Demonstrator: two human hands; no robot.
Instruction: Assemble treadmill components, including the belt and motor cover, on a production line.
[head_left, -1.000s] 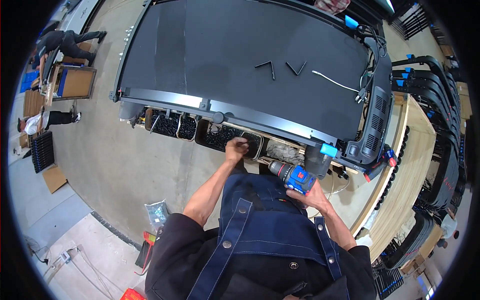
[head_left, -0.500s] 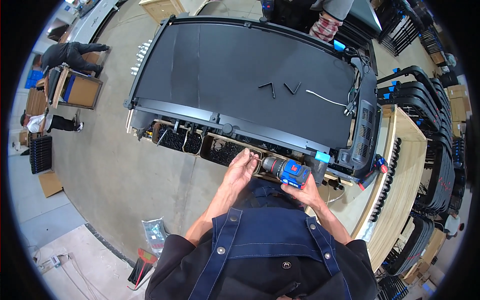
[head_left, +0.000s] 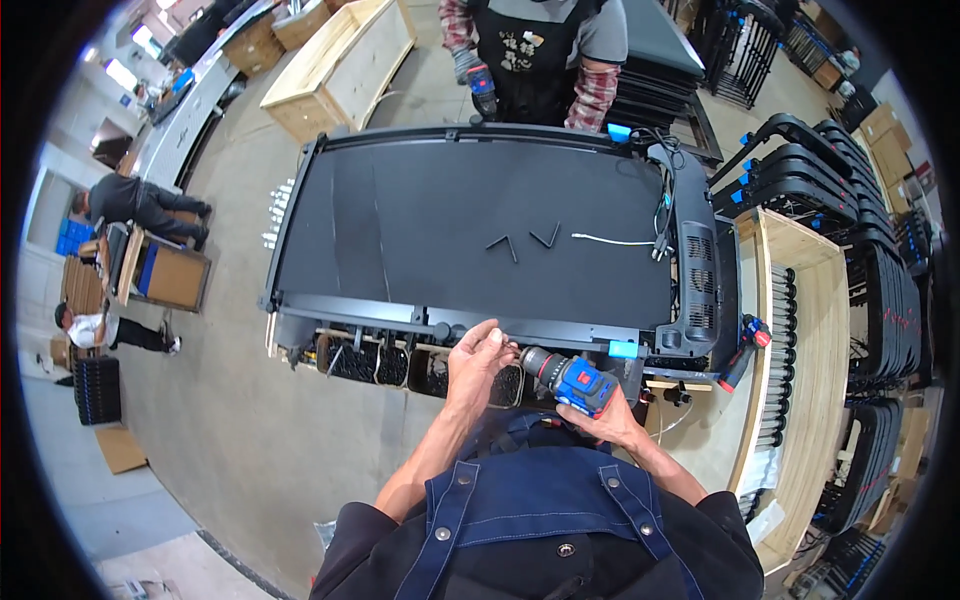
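My right hand (head_left: 606, 418) is wrapped around the grip of a blue and black cordless drill (head_left: 580, 382), its chuck pointing left and away from me. At the front of the chuck, my left hand (head_left: 474, 370) is closed in a pinch beside the bit; whatever small piece sits in those fingertips is too small to make out. Both hands are just off the near rail of a black treadmill base (head_left: 500, 190). Two black L-shaped hex keys (head_left: 504, 246) and a white cable (head_left: 612, 239) lie on its belt.
Bins of black screws (head_left: 352, 362) hang under the near rail. A red and blue power tool (head_left: 750, 338) rests by an open wooden crate (head_left: 800, 225) at right. Across the base stands a person (head_left: 535, 60) whose gloved hand holds another drill (head_left: 482, 92). Black frames (head_left: 870, 230) are stacked far right.
My view has tilted up, bringing the person opposite further into sight. The drill stays in my right hand, and my left fingertips remain pinched near its bit, closer to the near rail.
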